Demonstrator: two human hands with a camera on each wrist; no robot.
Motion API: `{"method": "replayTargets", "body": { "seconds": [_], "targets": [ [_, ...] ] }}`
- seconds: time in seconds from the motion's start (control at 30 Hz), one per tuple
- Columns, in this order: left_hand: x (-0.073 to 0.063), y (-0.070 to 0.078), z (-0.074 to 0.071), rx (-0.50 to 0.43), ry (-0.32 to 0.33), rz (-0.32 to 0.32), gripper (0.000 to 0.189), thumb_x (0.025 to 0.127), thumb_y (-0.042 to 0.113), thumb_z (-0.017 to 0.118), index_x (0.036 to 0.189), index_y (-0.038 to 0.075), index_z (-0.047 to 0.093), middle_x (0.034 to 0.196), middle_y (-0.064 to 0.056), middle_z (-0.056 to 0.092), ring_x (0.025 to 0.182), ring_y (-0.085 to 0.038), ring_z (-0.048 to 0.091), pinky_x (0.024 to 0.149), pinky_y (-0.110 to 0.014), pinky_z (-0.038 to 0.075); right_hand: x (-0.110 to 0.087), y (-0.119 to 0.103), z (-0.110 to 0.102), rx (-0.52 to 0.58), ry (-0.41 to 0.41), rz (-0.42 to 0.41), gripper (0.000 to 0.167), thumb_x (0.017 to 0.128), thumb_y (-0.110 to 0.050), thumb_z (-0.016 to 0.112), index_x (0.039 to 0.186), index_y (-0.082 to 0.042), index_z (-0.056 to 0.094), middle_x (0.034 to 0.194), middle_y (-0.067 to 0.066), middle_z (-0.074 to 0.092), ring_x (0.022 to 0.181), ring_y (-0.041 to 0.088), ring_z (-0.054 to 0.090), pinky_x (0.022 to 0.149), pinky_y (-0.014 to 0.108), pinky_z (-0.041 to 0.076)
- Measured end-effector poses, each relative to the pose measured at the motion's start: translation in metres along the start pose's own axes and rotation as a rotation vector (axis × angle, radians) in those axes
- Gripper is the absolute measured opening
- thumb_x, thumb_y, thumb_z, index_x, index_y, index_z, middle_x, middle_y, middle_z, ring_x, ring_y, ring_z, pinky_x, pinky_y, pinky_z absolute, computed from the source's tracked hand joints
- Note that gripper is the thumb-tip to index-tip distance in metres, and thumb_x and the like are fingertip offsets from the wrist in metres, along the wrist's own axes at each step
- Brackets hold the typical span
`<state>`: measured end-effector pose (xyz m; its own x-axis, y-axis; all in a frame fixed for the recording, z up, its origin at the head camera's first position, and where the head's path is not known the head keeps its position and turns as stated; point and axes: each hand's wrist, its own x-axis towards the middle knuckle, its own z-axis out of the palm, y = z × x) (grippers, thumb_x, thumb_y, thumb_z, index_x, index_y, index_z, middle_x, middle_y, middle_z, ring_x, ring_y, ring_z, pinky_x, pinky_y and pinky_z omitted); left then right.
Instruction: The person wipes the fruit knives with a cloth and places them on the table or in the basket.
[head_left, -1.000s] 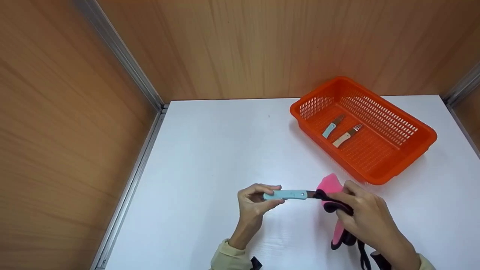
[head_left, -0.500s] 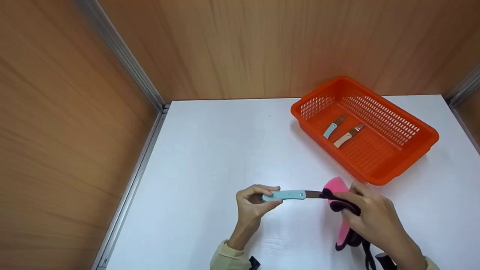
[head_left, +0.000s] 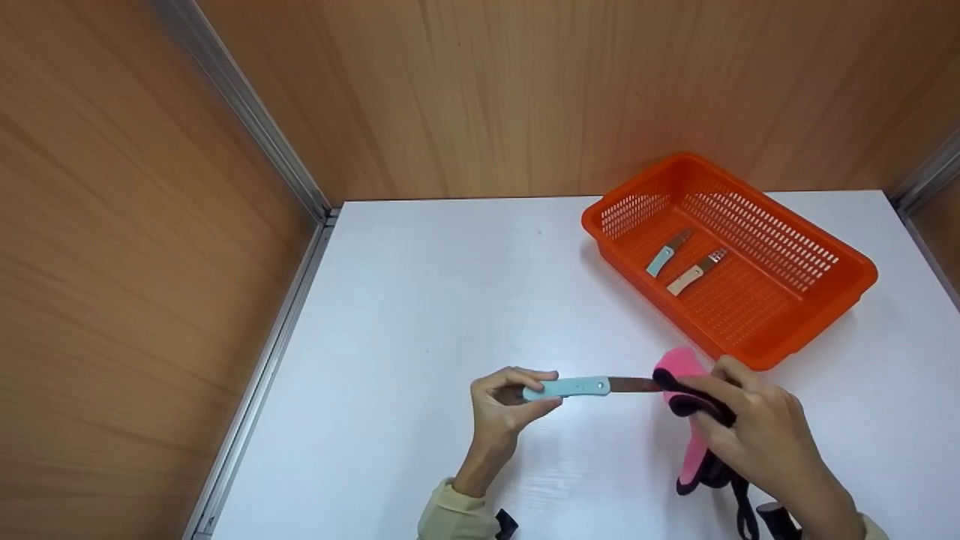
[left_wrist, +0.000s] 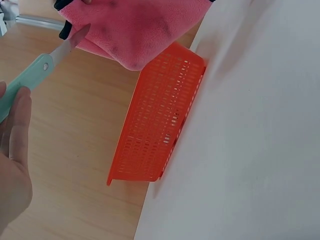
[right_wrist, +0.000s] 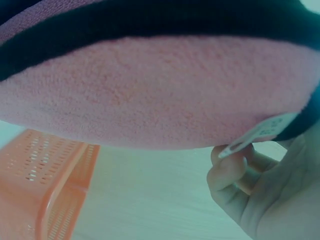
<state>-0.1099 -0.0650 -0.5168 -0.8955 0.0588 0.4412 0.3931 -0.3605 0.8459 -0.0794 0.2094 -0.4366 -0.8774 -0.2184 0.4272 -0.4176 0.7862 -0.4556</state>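
Observation:
My left hand (head_left: pixel 495 416) pinches the light blue handle of a knife (head_left: pixel 576 387), which lies level with its blade to the right. A pink cloth (head_left: pixel 681 363) with dark edging is gripped in my right hand (head_left: pixel 757 431), folded at the blade's tip end. From the left wrist, the knife (left_wrist: pixel 35 74) shows its blade against the cloth (left_wrist: pixel 135 30), which bears dark smudges. Close up in the right wrist view, the cloth (right_wrist: pixel 150 95) fills the upper part, with a white label (right_wrist: pixel 265 131) by the fingers. The cloth's folds hide the blade tip in the head view.
An orange basket (head_left: pixel 817 315) stands at the back right of the white table (head_left: pixel 420 300). Inside it lie a light blue-handled knife (head_left: pixel 660 260) and a cream-handled utensil (head_left: pixel 685 280). Wooden panels (head_left: pixel 510 97) enclose the back and left side.
My right hand has slid right with the cloth, away from the handle, so more of the blade shows. The left hand has shifted slightly left, still holding the knife.

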Motion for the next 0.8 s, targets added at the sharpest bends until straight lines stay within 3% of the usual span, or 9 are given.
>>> {"method": "replayTargets", "body": {
  "seconds": [0.23, 0.4, 0.8],
  "targets": [
    [-0.001, 0.000, 0.000, 0.017, 0.007, -0.021, 0.019, 0.070, -0.008, 0.076, 0.078, -0.012, 0.060, 0.091, -0.026, 0.067, 0.080, -0.034, 0.067, 0.067, -0.049, 0.057, 0.003, -0.003, -0.003, 0.012, 0.025, -0.030, 0.036, 0.061, 0.001, 0.084, 0.091, -0.015, 0.075, 0.073, -0.011, 0.044, 0.052, 0.001, 0.035, 0.042, 0.017, 0.041],
    [-0.001, -0.001, 0.001, -0.001, 0.004, -0.050, 0.018, 0.070, -0.008, 0.076, 0.078, -0.012, 0.060, 0.092, -0.024, 0.068, 0.080, -0.033, 0.067, 0.068, -0.043, 0.059, 0.005, -0.005, -0.005, 0.018, 0.045, -0.061, 0.036, 0.059, 0.004, 0.083, 0.091, -0.013, 0.075, 0.073, -0.011, 0.044, 0.051, 0.001, 0.033, 0.040, 0.017, 0.037],
    [-0.003, -0.005, 0.005, 0.004, -0.030, -0.021, 0.016, 0.072, -0.010, 0.074, 0.081, -0.013, 0.061, 0.092, -0.030, 0.065, 0.081, -0.034, 0.068, 0.068, -0.042, 0.059, 0.011, -0.016, -0.001, 0.035, 0.057, -0.132, 0.037, 0.060, 0.004, 0.080, 0.093, -0.011, 0.076, 0.074, -0.011, 0.045, 0.052, 0.000, 0.032, 0.039, 0.014, 0.035]
  ]
}}
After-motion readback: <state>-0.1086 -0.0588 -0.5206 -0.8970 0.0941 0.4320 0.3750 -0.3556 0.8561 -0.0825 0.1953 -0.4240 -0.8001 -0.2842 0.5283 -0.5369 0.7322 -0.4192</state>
